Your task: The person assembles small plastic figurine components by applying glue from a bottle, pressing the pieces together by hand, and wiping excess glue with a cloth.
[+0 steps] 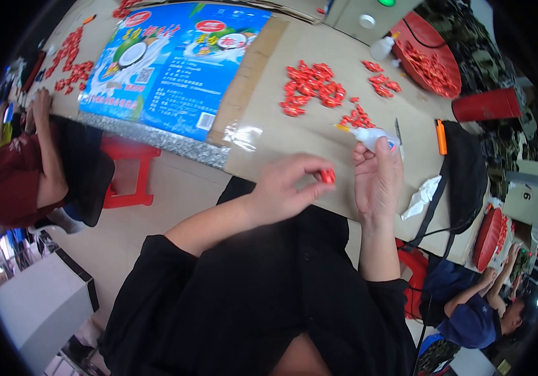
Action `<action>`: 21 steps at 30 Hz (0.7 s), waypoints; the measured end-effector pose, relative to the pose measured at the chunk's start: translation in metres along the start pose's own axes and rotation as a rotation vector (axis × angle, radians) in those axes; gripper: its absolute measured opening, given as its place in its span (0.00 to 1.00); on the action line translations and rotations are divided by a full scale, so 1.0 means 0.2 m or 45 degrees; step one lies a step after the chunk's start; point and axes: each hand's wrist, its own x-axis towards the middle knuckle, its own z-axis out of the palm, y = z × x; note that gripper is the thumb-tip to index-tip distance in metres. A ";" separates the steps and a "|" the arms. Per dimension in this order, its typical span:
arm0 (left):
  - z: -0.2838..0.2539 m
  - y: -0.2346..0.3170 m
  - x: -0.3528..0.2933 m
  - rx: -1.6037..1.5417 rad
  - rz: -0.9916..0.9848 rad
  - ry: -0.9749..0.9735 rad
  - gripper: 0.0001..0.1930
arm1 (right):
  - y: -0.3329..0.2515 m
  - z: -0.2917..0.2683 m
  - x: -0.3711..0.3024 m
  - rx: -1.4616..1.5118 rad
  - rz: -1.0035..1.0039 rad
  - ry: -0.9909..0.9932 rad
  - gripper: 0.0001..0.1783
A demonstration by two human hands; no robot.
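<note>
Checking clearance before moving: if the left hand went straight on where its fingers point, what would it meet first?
Probably the right hand, which holds a white bottle: the left hand, pinching a red piece, points rightward toward it. Depth is unclear; it might miss.

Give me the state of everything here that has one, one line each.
Left hand: pinching a small red piece
Right hand: closed around the white bottle
White bottle: held tilted, yellow tip toward the left; whether it's capped, I can't tell
Loose red pieces: spread in clusters
Red tray: partly filled with red pieces
White tissue: crumpled
Blue printed cardboard: lying flat
Green light: lit
</note>
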 end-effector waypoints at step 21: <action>-0.20 -0.02 -0.19 0.053 0.140 0.164 0.14 | 0.42 0.47 0.16 -0.728 0.186 -0.409 0.13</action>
